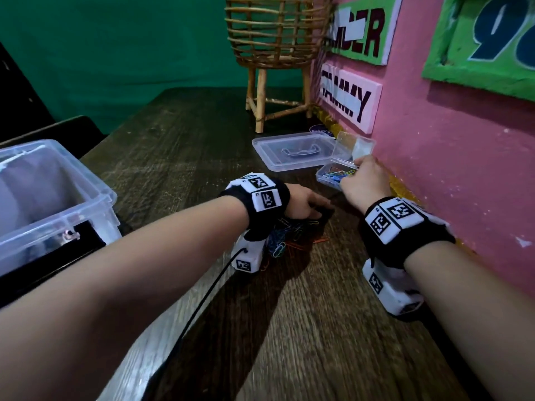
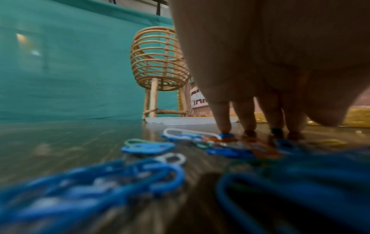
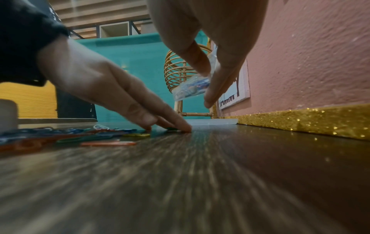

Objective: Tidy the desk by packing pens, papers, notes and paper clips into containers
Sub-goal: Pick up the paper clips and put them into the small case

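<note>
Two hands picking up paper clips on the desk (image 1: 289, 328)

The little clear box (image 1: 333, 176), lid open, is tipped up off the desk by the pink wall, pinched in the right hand (image 1: 366, 183). The left hand (image 1: 301, 205) lies low, straight fingers (image 2: 224, 117) pressing the loose paper clips (image 2: 200, 142).

bare desk (image 1: 333, 328) near; pink wall (image 1: 463, 157) blocks right.

- "TAMMY" is read in dark capitals, partly broken, on a pink plaque (image 1: 350, 98) fixed to the pink wall (image 1: 451, 157), right of centre.
- "…DER" is legible on a green plaque (image 1: 362, 27) at the upper centre-right; its first letters are obscured.
- A large "9" is seen on a green sign (image 1: 486, 33) at the upper right, cut off by the frame edge.
</note>
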`<control>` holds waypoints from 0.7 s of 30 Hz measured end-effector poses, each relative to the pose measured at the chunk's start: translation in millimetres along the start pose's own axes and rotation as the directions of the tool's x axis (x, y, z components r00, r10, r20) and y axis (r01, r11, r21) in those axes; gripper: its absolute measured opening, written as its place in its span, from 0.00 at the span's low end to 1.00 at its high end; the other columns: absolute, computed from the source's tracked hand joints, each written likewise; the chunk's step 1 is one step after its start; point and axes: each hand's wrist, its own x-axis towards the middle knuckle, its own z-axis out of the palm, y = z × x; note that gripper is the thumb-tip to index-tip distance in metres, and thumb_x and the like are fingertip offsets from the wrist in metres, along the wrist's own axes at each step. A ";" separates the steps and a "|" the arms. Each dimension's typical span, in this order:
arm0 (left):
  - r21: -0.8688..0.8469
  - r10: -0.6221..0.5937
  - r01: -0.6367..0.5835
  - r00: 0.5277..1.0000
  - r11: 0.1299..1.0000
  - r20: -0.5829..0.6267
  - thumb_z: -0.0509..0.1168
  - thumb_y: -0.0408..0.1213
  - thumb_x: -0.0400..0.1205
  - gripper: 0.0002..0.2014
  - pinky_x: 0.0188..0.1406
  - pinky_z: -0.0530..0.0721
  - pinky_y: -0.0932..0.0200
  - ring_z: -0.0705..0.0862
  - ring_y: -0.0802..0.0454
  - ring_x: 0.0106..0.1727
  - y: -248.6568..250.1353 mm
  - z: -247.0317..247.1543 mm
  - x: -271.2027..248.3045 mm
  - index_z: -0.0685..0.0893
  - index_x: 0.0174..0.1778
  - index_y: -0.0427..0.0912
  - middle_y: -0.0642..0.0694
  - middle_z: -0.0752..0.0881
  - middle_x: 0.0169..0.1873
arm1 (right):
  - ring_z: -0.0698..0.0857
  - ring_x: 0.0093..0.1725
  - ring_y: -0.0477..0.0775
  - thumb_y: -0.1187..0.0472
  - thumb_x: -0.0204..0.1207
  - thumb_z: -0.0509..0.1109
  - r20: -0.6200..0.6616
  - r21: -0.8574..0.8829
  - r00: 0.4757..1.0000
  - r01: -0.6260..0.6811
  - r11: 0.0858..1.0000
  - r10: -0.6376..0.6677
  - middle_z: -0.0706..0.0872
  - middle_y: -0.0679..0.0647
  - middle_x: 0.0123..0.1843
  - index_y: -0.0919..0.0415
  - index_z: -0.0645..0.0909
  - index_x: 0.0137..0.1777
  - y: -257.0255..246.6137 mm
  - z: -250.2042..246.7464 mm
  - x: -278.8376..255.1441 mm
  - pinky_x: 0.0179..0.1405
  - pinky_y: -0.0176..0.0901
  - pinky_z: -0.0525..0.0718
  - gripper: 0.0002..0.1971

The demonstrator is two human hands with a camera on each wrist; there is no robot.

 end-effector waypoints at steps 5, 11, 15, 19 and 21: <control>0.037 0.120 -0.115 0.980 0.993 -0.160 0.65 0.44 0.80 0.14 0.61 0.79 0.63 0.84 0.54 0.58 -10.4 5.1 -33.6 0.86 0.61 0.51 0.52 0.88 0.59 | 0.78 0.67 0.64 0.68 0.75 0.64 0.017 -0.012 1.000 0.010 1.000 -0.010 0.78 0.65 0.69 0.66 0.70 0.70 0.4 1.7 0.4 0.61 0.45 0.76 0.22; 0.005 0.177 -0.183 0.942 0.983 -0.285 0.67 0.43 0.79 0.13 0.59 0.81 0.57 0.84 0.54 0.52 -16.7 14.2 -54.8 0.87 0.58 0.46 0.48 0.88 0.54 | 0.76 0.68 0.64 0.68 0.75 0.63 0.041 -0.010 0.998 0.038 0.999 -0.038 0.78 0.66 0.69 0.66 0.72 0.70 0.3 0.5 0.1 0.64 0.45 0.73 0.22; 0.055 0.330 -0.325 0.933 0.944 -0.144 0.67 0.43 0.80 0.19 0.65 0.72 0.69 0.79 0.55 0.67 0.3 21.2 -49.9 0.80 0.68 0.51 0.51 0.77 0.72 | 0.77 0.68 0.63 0.69 0.75 0.62 0.060 -0.006 0.997 0.059 0.998 -0.058 0.78 0.65 0.69 0.65 0.72 0.70 0.2 -0.8 -3.0 0.63 0.43 0.74 0.22; 0.045 0.266 -0.262 0.949 0.964 -0.169 0.69 0.40 0.78 0.13 0.59 0.77 0.66 0.86 0.53 0.58 -4.9 21.5 -57.4 0.88 0.58 0.47 0.50 0.89 0.58 | 0.78 0.66 0.62 0.69 0.75 0.62 0.086 -0.014 0.993 0.076 0.997 -0.075 0.80 0.64 0.67 0.63 0.73 0.70 0.6 -1.0 -5.2 0.58 0.40 0.74 0.22; 0.081 0.182 -0.167 0.954 0.983 -0.238 0.68 0.44 0.78 0.11 0.51 0.80 0.64 0.86 0.54 0.46 -12.6 20.9 -67.6 0.91 0.51 0.44 0.49 0.92 0.48 | 0.79 0.65 0.62 0.69 0.75 0.62 0.097 -0.016 0.993 0.075 0.997 -0.073 0.80 0.64 0.67 0.63 0.73 0.70 0.9 -1.2 -5.4 0.54 0.39 0.73 0.22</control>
